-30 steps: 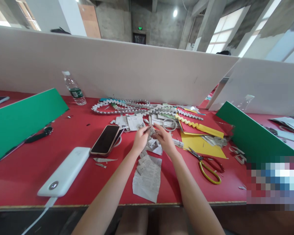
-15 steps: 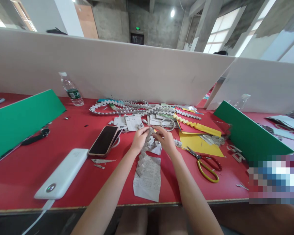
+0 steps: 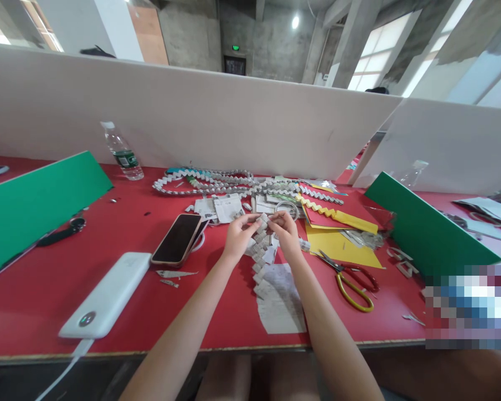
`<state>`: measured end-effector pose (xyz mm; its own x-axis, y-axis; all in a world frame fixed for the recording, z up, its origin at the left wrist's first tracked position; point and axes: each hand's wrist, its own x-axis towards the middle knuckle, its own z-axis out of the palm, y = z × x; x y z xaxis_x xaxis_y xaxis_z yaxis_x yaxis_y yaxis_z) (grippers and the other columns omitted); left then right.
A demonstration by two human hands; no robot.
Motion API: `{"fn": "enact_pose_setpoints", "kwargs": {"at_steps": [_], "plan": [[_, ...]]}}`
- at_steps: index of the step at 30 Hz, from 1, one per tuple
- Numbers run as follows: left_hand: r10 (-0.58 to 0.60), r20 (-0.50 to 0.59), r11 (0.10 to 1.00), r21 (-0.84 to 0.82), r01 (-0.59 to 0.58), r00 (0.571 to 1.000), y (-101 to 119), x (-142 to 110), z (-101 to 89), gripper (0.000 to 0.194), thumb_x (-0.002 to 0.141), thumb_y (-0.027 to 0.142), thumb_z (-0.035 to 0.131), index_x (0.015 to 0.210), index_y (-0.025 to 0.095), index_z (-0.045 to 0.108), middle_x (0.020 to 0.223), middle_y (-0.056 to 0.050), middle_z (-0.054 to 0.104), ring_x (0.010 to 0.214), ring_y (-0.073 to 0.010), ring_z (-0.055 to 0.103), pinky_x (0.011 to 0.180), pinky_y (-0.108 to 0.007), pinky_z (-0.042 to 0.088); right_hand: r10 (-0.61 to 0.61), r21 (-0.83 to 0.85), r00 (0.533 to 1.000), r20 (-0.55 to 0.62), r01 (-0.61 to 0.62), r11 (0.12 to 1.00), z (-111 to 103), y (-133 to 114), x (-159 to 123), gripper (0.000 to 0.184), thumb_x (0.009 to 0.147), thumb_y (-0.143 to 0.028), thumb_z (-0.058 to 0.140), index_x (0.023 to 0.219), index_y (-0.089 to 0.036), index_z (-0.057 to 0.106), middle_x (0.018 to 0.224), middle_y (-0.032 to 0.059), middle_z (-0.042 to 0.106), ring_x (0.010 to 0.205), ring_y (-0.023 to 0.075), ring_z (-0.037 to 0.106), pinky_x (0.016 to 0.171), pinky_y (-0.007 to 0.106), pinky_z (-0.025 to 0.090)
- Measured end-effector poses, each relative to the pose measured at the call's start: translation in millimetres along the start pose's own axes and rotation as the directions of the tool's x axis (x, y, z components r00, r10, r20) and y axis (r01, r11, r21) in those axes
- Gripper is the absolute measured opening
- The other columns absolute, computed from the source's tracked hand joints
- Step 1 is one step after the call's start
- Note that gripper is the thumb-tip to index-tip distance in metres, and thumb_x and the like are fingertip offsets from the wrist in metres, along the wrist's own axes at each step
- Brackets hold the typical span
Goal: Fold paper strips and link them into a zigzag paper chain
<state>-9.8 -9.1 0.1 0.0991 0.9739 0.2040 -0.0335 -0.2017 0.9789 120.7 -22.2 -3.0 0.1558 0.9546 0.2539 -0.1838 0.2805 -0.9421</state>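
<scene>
A zigzag folded paper chain [image 3: 259, 259] of printed grey paper hangs down from between my hands. My left hand [image 3: 239, 236] pinches its top end from the left. From the right, my right hand [image 3: 284, 233] grips the same end, fingers closed. The chain's lower tip reaches over a printed sheet of paper [image 3: 281, 306] lying on the red table [image 3: 217, 312]. Behind my hands lie long finished-looking paper chains [image 3: 217, 186], cut paper pieces [image 3: 229, 208] and a roll of clear tape [image 3: 287, 210].
Scissors [image 3: 346, 278] lie open at the right, beside a yellow sheet [image 3: 342, 248] and a yellow folded chain [image 3: 317, 208]. At the left are a phone [image 3: 177, 239], a white power bank [image 3: 106, 295] and a water bottle [image 3: 123, 153]. Green boards [image 3: 426, 228] stand at both sides.
The paper chain's lower end has swung to the right and now hangs straighter. The printed sheet beneath has shifted right and turned. Both hands remain on the chain's top end.
</scene>
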Motion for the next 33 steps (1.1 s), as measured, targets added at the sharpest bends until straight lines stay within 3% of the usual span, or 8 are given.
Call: {"fn": "enact_pose_setpoints", "kwargs": {"at_steps": [4,12,19,25,29,33], "plan": [[0.046,0.028,0.998,-0.048,-0.045,0.999,2.4,-0.9,-0.1,0.028,0.067,0.033,0.069,0.089,0.017,0.064,0.091,-0.007,0.068,0.088,-0.0192,0.061,0.074,-0.027,0.046,0.033,-0.003,0.999,-0.027,-0.033,0.999,-2.6,-2.1,2.4,0.015,0.068,-0.025,0.059,0.075,-0.021,0.046,0.051,-0.0079,0.051,0.046,0.0094,0.049,0.052,0.023,0.04],[0.012,0.105,0.989,-0.15,0.004,0.994,3.1,-0.4,-2.9,0.033,0.06,0.033,0.073,0.082,0.018,0.053,0.077,-0.001,0.061,0.063,-0.012,0.057,0.056,-0.025,0.048,0.042,0.031,0.999,0.01,-0.042,0.999,-4.1,-3.2,1.0,0.017,0.068,-0.027,0.06,0.073,-0.021,0.045,0.053,-0.0082,0.047,0.047,0.0084,0.047,0.051,0.022,0.038],[-0.044,0.045,0.979,-0.196,0.052,0.998,6.9,-1.0,-1.3,0.031,0.06,0.034,0.073,0.078,0.017,0.055,0.071,0.001,0.06,0.061,-0.0114,0.056,0.055,-0.024,0.047,-0.04,-0.037,0.999,0.012,0.04,0.998,0.5,-3.8,-1.8,0.016,0.073,-0.03,0.059,0.076,-0.022,0.046,0.057,-0.0067,0.05,0.051,0.0098,0.051,0.056,0.024,0.044],[-0.14,-0.099,0.942,-0.32,0.102,0.985,2.7,3.0,-9.1,0.025,0.061,0.031,0.073,0.077,0.015,0.063,0.075,-0.002,0.064,0.067,-0.0112,0.057,0.063,-0.023,0.046,-0.031,-0.035,0.982,0.185,0.038,0.999,1.5,-1.9,-4.9,0.02,0.075,-0.035,0.062,0.085,-0.021,0.053,0.072,0.0004,0.064,0.07,0.0159,0.063,0.071,0.032,0.051],[-0.136,-0.081,0.956,-0.271,0.11,0.987,-0.3,5.1,-13.5,0.025,0.059,0.032,0.074,0.075,0.015,0.066,0.074,-0.003,0.064,0.069,-0.0125,0.058,0.066,-0.024,0.046,-0.129,-0.221,0.981,0.143,0.159,0.962,-1.0,-2.2,-6.0,0.017,0.076,-0.035,0.061,0.084,-0.021,0.058,0.079,0.0026,0.065,0.075,0.0169,0.063,0.073,0.032,0.05],[-0.147,-0.042,0.957,-0.259,0.132,0.988,-3.1,6.8,-16.0,0.026,0.057,0.033,0.075,0.075,0.015,0.067,0.074,-0.003,0.065,0.067,-0.0122,0.058,0.065,-0.025,0.046,-0.201,-0.32,0.958,0.205,0.259,0.911,-3.1,-3.7,-6.0,0.029,0.079,-0.032,0.057,0.108,-0.025,0.058,0.109,0.0057,0.062,0.088,0.0178,0.061,0.082,0.033,0.048]]}}
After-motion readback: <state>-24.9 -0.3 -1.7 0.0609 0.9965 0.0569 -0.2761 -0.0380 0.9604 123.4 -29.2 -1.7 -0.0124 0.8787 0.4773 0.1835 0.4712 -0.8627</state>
